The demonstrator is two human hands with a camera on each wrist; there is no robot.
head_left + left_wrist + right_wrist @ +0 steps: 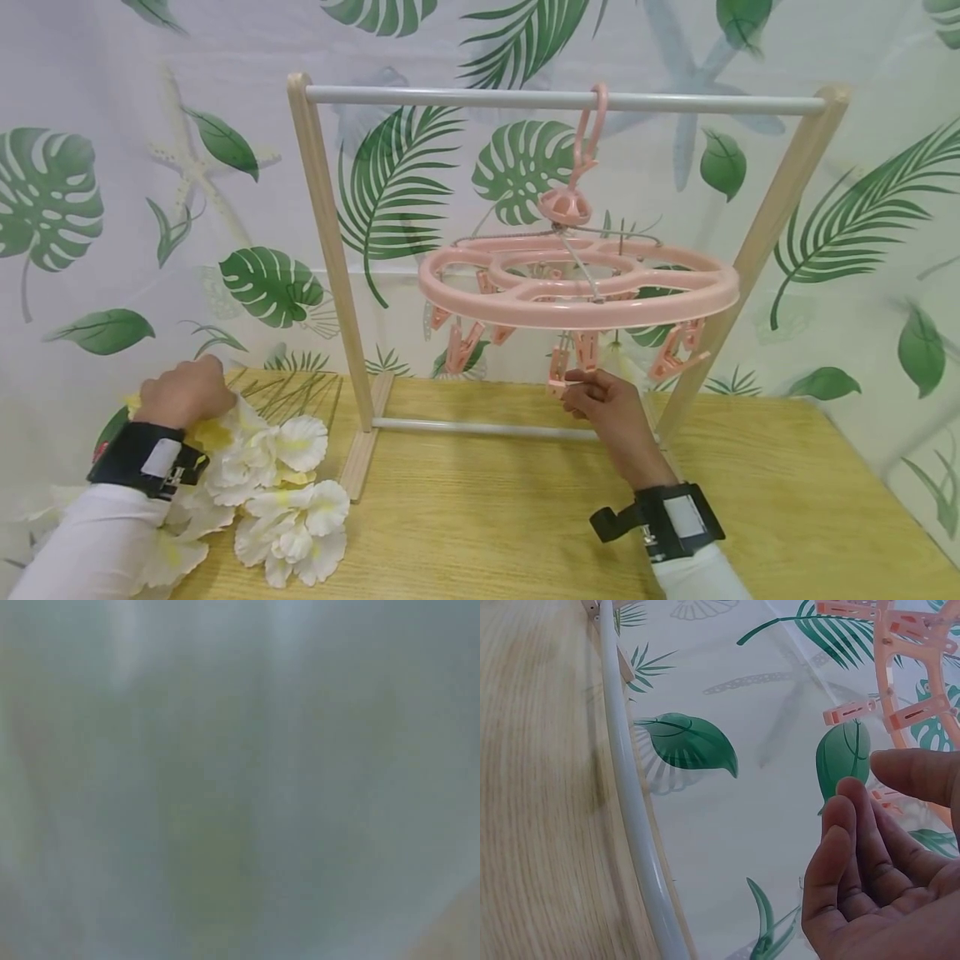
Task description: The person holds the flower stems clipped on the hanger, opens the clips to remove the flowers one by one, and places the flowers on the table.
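Observation:
A round pink clip hanger [577,315] hangs by its hook from the white top bar, with pink clothespins [465,346] dangling under its ring. My right hand [607,408] is raised under the front of the ring, fingertips right beside a clothespin [558,371]. In the right wrist view its thumb [911,769] and bent fingers stand apart, nothing pinched between them. At the left, my left hand [187,392] reaches down into white artificial flowers [292,525]; its fingertips are hidden, so I cannot tell whether it grips a stem. Blurred pale petals [225,787] fill the left wrist view.
A wooden stand [322,217] with a white top bar [465,97] and lower bar [480,427] rises from the wood-grain table [480,517]. Green flower stems [292,392] lie near its left foot. Behind is a leaf-printed backdrop [420,50].

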